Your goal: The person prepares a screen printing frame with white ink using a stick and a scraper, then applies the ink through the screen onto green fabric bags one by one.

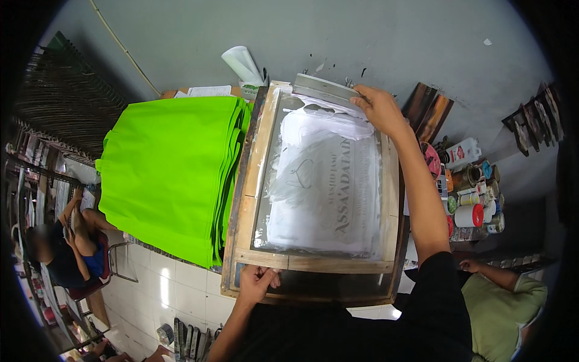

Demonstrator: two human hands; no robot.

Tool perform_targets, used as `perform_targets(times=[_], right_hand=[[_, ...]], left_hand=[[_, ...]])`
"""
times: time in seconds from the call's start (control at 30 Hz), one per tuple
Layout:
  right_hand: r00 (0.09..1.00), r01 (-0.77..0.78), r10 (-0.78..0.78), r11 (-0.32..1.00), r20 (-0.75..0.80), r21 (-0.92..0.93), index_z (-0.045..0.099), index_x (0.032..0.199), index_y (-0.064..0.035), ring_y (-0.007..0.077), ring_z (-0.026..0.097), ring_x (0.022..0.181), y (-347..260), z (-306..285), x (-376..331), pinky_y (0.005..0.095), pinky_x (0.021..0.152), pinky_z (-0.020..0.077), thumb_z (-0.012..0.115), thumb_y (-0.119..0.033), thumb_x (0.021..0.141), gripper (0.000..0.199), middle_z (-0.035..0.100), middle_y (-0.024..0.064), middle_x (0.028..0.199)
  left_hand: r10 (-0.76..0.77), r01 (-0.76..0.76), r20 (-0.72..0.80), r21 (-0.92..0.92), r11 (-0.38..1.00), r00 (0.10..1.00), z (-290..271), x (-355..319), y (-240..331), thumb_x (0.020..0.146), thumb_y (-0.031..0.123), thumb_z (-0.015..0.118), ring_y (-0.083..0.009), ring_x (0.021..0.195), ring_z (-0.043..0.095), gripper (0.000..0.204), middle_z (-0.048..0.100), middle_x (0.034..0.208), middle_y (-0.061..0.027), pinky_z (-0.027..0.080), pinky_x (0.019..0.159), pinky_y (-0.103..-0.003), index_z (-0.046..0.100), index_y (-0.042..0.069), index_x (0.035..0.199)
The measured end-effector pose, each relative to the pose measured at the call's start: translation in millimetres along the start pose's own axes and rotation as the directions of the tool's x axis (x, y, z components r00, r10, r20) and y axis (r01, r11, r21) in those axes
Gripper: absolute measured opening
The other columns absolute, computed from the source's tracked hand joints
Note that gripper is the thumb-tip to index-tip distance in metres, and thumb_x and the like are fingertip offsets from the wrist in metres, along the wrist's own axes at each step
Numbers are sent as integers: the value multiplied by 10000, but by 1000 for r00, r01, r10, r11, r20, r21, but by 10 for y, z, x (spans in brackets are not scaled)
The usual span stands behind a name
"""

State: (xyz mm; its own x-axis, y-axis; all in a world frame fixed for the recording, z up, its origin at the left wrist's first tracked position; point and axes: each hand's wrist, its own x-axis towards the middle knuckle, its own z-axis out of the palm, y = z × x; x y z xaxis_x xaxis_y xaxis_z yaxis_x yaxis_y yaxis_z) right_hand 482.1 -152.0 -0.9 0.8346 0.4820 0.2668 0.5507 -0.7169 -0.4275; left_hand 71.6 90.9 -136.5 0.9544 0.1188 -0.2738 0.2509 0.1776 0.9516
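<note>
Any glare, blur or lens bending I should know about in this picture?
In the head view, bright glare on the tiled floor; in the head view, the seated person's head is blurred; also in the head view, fisheye darkening at the corners, while the wooden frame looks fairly sharp.

Screen-printing workshop: wood-framed screen, stacked green bags, clustered containers, probably ink.

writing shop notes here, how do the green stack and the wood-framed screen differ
The green stack is many layers; the wood-framed screen is one framed panel. The stack is plain bright green, while the screen carries smeared white paste. No hand touches the stack; the screen has the left hand at its near edge and the right hand at its far end. Both are roughly rectangular.
</note>
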Motion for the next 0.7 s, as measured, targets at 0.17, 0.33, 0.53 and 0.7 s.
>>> perform_targets(times=[0.17, 0.33, 0.53, 0.7], right_hand=[[999, 16, -17, 1000, 46, 19, 662, 1147, -59, 431, 660, 965, 348, 239, 95, 511, 824, 491, 640, -265, 964, 276, 710, 220, 991], [996, 3, 12, 985, 83, -174, 671, 1168, -83, 425, 670, 952, 335, 382, 275, 521, 829, 495, 602, -380, 980, 358, 717, 233, 965], [997, 7, 13, 971, 82, -240, 674, 1131, -69, 436, 678, 887, 275, 410, 238, 531, 800, 495, 593, -408, 982, 379, 716, 236, 876], [989, 55, -20, 971, 149, -234, 672, 1122, -67, 437, 676, 888, 222, 375, 216, 531, 807, 495, 592, -413, 979, 382, 713, 237, 873]], left_hand=[[18, -18, 1, -2, 1000, 1000, 26, 12, 15, 994, 57, 633, -137, 561, 636, 132, 642, 640, -77, 504, 517, -271, 683, -50, 936], [14, -14, -4, -8, 1000, 1000, 30, 8, 33, 1001, 62, 621, -141, 555, 630, 145, 650, 644, -88, 499, 521, -269, 674, -56, 935], [44, -44, -1, -24, 999, 999, 44, 22, 40, 1003, 56, 611, -147, 554, 630, 138, 649, 643, -93, 498, 519, -269, 657, -58, 940], [44, -45, 11, 14, 999, 999, 26, 28, 27, 1005, 60, 612, -146, 552, 629, 139, 645, 647, -93, 496, 515, -268, 647, -57, 938]])
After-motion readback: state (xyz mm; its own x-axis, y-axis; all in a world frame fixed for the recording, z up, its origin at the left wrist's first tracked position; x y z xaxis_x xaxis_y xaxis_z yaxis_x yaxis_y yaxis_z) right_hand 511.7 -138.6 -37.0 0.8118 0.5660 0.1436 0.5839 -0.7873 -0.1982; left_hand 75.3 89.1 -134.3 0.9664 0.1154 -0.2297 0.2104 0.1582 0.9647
